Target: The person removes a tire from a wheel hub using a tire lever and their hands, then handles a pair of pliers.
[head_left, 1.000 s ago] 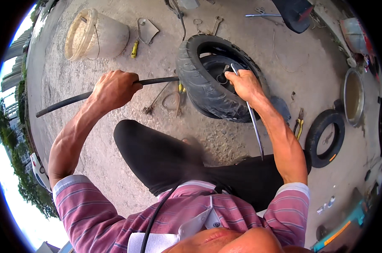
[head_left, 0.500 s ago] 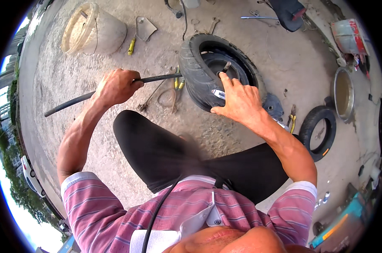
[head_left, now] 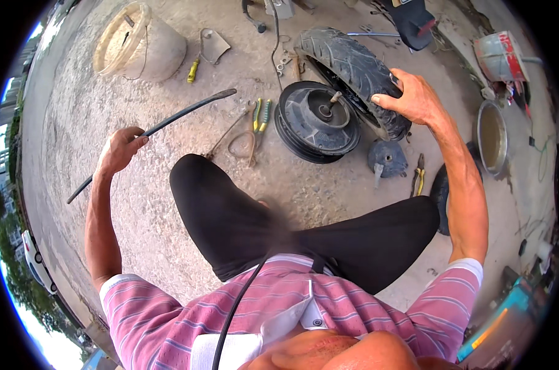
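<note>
My left hand (head_left: 120,151) is closed around a long dark tire lever (head_left: 181,114), held out to the left over the concrete. In my right hand (head_left: 412,98) is the edge of a worn black tire (head_left: 347,58), thumb on one side and fingers on the other. The tire stands tilted, off the rim. Beside it lies the bare black wheel hub (head_left: 316,123), its axle pointing up. Green-and-yellow handled pliers (head_left: 259,120) lie left of the hub. To its right sits a dusty dark-blue part (head_left: 387,159).
A dirty white bucket (head_left: 162,49) stands at the far left, with a yellow-handled screwdriver (head_left: 194,69) near it. Yellow-and-black pliers (head_left: 419,176) and another tire (head_left: 441,197) lie at right, beyond them a metal basin (head_left: 492,139) and a red-and-grey bucket (head_left: 501,58).
The tire has come off the hub and moved up and right with my right hand. My left hand has drawn the lever away from the wheel, to the left.
</note>
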Demonstrator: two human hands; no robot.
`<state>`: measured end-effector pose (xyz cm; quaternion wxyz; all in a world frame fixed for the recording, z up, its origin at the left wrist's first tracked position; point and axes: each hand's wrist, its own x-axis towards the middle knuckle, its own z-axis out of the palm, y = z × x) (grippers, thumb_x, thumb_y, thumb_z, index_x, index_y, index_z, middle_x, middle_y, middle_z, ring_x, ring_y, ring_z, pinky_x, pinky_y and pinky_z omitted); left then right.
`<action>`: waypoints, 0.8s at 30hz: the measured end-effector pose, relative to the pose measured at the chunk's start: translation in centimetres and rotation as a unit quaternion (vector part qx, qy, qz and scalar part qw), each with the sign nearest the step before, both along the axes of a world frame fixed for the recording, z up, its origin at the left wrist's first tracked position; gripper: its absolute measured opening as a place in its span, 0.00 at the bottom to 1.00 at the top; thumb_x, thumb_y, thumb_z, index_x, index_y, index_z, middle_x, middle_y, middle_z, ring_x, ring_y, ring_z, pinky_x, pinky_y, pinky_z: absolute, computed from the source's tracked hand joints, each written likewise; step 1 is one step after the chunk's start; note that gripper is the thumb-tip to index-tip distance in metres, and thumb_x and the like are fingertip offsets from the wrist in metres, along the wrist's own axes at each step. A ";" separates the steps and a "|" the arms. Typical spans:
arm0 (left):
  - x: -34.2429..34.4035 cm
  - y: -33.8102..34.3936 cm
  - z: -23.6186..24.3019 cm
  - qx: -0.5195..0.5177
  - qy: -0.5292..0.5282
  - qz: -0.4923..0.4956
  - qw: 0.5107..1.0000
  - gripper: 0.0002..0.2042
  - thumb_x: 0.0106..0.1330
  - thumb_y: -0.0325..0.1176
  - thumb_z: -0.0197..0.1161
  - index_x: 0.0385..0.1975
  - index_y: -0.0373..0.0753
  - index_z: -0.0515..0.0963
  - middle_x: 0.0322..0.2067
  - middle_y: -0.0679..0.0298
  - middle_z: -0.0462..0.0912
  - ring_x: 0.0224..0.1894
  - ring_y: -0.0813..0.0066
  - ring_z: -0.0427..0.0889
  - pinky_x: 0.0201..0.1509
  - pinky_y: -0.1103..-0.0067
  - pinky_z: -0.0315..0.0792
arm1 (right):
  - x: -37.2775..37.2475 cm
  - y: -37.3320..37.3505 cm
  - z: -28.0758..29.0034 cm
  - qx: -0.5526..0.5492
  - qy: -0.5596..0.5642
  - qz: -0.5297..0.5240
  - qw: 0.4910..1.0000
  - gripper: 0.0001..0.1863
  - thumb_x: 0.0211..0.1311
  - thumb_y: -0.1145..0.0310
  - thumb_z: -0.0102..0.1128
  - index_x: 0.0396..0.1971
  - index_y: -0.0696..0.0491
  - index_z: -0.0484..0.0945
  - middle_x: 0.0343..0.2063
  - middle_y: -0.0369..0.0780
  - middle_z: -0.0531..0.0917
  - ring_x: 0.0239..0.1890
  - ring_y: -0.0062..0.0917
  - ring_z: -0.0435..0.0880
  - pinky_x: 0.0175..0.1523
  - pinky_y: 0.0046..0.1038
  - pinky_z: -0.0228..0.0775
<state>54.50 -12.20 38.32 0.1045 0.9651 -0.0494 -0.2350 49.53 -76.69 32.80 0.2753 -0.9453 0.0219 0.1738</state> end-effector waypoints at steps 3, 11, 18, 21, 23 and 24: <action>-1.0 6.7 -8.0 0.001 0.028 0.075 0.997 0.16 0.70 0.42 0.65 0.46 0.34 0.85 0.26 0.56 0.85 0.29 0.69 0.83 0.37 0.69 0.76 | -1.6 -1.9 -1.4 0.042 -0.105 -0.051 0.992 0.43 0.49 0.43 0.73 0.62 0.57 0.78 0.47 0.53 0.87 0.49 0.43 0.87 0.56 0.39 0.76; -12.9 11.1 -26.8 -0.014 0.023 0.172 0.985 0.20 0.69 0.45 0.62 0.50 0.37 0.85 0.36 0.45 0.88 0.41 0.53 0.89 0.45 0.65 0.79 | -3.8 -1.4 -2.4 -0.048 -0.211 -0.072 0.974 0.55 0.43 0.45 0.82 0.71 0.51 0.67 0.61 0.50 0.80 0.59 0.43 0.83 0.60 0.41 0.76; -20.3 16.4 -35.6 -0.196 0.048 0.245 0.948 0.16 0.71 0.42 0.59 0.43 0.33 0.84 0.35 0.51 0.89 0.40 0.58 0.88 0.41 0.66 0.79 | -3.7 -0.4 -1.9 -0.132 -0.132 -0.073 0.980 0.57 0.43 0.44 0.78 0.72 0.54 0.62 0.56 0.54 0.82 0.53 0.49 0.85 0.56 0.46 0.78; -18.0 17.0 -33.2 -0.247 0.068 0.286 0.923 0.17 0.72 0.41 0.60 0.42 0.31 0.84 0.32 0.56 0.89 0.37 0.66 0.87 0.40 0.69 0.78 | -4.0 -1.0 -1.4 -0.146 -0.131 -0.074 0.978 0.56 0.46 0.43 0.77 0.72 0.55 0.62 0.54 0.55 0.82 0.51 0.51 0.86 0.55 0.47 0.79; -15.3 9.4 -28.7 -0.205 0.062 0.249 0.944 0.17 0.71 0.41 0.61 0.42 0.30 0.84 0.32 0.58 0.89 0.37 0.69 0.86 0.40 0.71 0.78 | -4.8 -1.7 -2.0 -0.161 -0.113 -0.086 0.977 0.56 0.46 0.43 0.77 0.72 0.56 0.62 0.55 0.55 0.82 0.52 0.50 0.85 0.56 0.47 0.78; -13.8 6.9 -25.3 -0.148 0.035 0.226 0.962 0.18 0.71 0.41 0.63 0.42 0.29 0.84 0.32 0.60 0.88 0.36 0.72 0.84 0.40 0.72 0.77 | -5.0 -1.8 -2.3 -0.153 -0.123 -0.080 0.977 0.56 0.46 0.43 0.77 0.71 0.56 0.62 0.55 0.54 0.82 0.52 0.50 0.85 0.56 0.47 0.78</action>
